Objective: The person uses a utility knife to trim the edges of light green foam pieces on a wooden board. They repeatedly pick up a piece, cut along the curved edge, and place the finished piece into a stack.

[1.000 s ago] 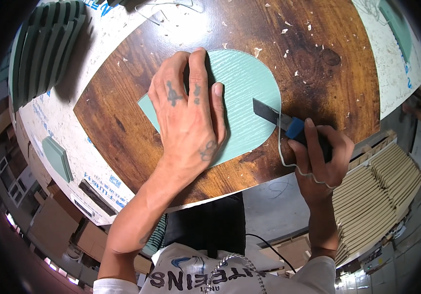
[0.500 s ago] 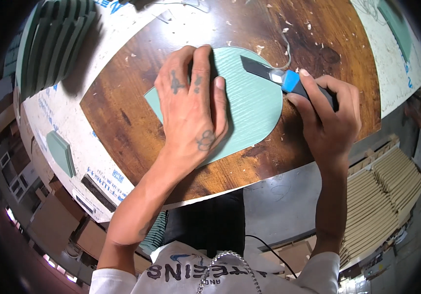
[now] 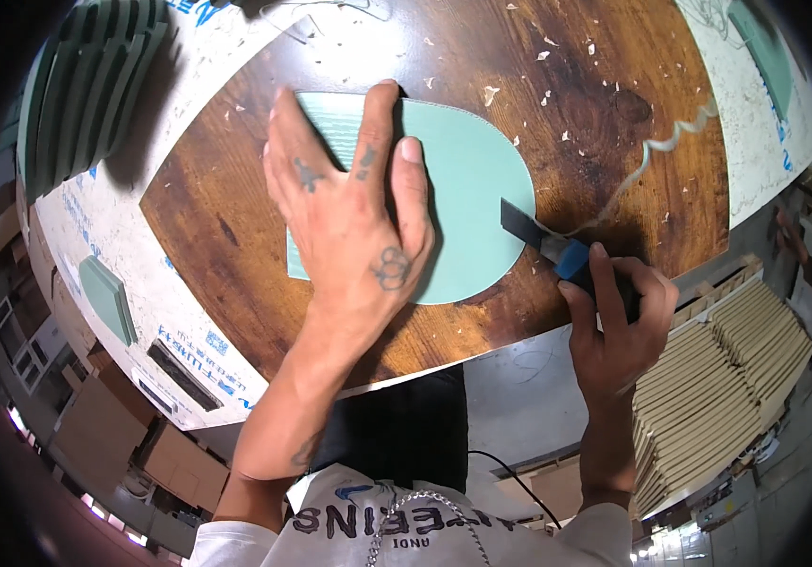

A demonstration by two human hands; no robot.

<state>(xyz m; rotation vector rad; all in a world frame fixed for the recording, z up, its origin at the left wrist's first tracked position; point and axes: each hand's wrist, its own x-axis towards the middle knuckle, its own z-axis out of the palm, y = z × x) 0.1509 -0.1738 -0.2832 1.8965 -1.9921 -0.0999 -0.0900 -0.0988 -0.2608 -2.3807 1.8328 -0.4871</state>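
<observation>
On a brown wood-grain board (image 3: 222,213) lies a pale green panel (image 3: 472,170) with a rounded right end and ribbing partly visible on its surface. My left hand (image 3: 354,222) lies across its left part, fingers spread. Gripped in my right hand (image 3: 621,326) is a utility knife (image 3: 571,259) with a blue piece near the blade and a dark handle. The blade crosses the panel's lower right curved edge, its tip over the panel. A thin pale curled trimming (image 3: 663,145) trails from beside the blade toward the upper right. My left palm hides part of the panel.
Stacked green panels (image 3: 94,94) stand at the far left, with smaller green pieces (image 3: 108,298) nearer. A dark strip (image 3: 184,373) lies on the white tabletop (image 3: 75,217). Small shavings (image 3: 491,94) dot the board. Many tan slats (image 3: 727,387) are stacked beyond the table at lower right.
My right hand and the knife have come nearer along the panel's curved edge. The trimming now stretches out longer to the right. The panel has turned and my left hand's fingers are spread wider.
</observation>
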